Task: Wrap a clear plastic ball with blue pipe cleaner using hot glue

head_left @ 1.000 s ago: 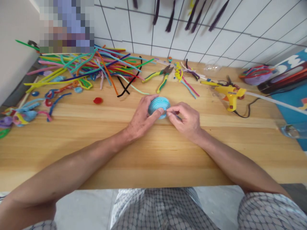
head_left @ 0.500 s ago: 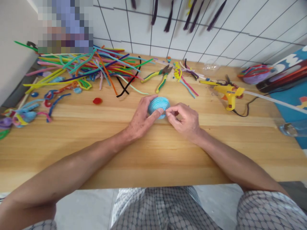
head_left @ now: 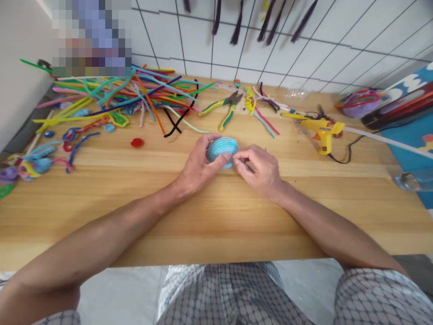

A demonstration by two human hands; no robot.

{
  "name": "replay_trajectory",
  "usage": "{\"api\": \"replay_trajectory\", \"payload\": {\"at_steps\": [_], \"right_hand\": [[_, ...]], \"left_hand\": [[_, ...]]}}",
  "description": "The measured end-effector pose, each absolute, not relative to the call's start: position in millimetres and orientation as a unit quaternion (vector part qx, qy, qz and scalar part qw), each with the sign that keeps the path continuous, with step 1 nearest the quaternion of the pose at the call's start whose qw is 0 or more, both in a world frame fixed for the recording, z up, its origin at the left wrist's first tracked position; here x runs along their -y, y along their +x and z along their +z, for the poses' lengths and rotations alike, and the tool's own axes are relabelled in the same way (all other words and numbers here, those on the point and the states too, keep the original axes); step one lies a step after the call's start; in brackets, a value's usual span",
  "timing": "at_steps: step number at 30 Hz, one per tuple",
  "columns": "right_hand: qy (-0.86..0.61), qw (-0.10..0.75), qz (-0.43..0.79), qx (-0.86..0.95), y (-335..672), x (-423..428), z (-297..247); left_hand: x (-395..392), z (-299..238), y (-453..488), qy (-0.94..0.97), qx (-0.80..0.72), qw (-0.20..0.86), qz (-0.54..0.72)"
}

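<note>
A light-blue, ridged round piece (head_left: 221, 147), seemingly coiled from pipe cleaner, sits in my left hand (head_left: 199, 162). The fingers curl round its far left side and the thumb presses on its near face. At its right edge, my right hand (head_left: 259, 169) has thumb and forefinger pinched together; whatever they grip is too small to make out. Beyond the round piece lie pliers (head_left: 225, 108) with yellow-green handles, jaws apart. A red oval piece (head_left: 137, 142) rests on the wood to the left.
A heap of coloured pipe cleaners (head_left: 115, 95) covers the back left, with twisted pieces (head_left: 37, 162) nearer me. Back right are a yellow glue gun (head_left: 323, 131) with its cord, a purple-and-red coiled bundle (head_left: 361, 104) and a clear container (head_left: 417, 180). A tiled wall (head_left: 196, 40) closes the back.
Both hands and the blue piece stay almost in place. A small dark tip now shows just beyond my right hand's knuckles. The rest of the table looks the same.
</note>
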State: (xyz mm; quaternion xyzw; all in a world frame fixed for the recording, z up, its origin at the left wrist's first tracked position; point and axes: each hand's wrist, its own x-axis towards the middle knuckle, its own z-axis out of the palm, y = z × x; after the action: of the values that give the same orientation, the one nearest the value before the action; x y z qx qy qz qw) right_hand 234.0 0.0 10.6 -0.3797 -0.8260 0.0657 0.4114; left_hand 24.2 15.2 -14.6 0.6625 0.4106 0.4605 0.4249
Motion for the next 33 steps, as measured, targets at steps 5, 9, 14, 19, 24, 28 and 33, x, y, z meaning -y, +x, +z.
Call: {"api": "replay_trajectory", "payload": {"at_steps": [5, 9, 14, 19, 24, 28, 33], "right_hand": [[-0.378, 0.416, 0.060, 0.825, 234.5, 0.4, 11.0], [-0.414, 0.422, 0.091, 0.801, 232.9, 2.5, 11.3], [-0.403, 0.432, 0.110, 0.799, 230.3, 3.3, 9.2], [-0.368, 0.431, 0.070, 0.821, 230.6, 0.8, 7.8], [-0.363, 0.442, 0.047, 0.819, 231.2, -0.9, 8.3], [-0.363, 0.443, 0.047, 0.818, 231.8, -1.5, 7.8], [-0.362, 0.446, 0.050, 0.817, 233.7, -3.4, 7.3]], "left_hand": [[-16.1, -11.2, 23.8, 0.672, -0.402, 0.424, 0.455], [-15.5, -11.0, 23.3, 0.677, -0.399, 0.418, 0.455], [-15.0, -13.3, 24.7, 0.671, -0.407, 0.416, 0.459], [-15.6, -13.6, 25.3, 0.671, -0.386, 0.418, 0.475], [-13.0, -11.5, 22.1, 0.647, -0.360, 0.477, 0.473], [-13.7, -14.6, 20.5, 0.646, -0.354, 0.488, 0.469], [-18.1, -19.7, 22.1, 0.652, -0.356, 0.479, 0.468]]}}
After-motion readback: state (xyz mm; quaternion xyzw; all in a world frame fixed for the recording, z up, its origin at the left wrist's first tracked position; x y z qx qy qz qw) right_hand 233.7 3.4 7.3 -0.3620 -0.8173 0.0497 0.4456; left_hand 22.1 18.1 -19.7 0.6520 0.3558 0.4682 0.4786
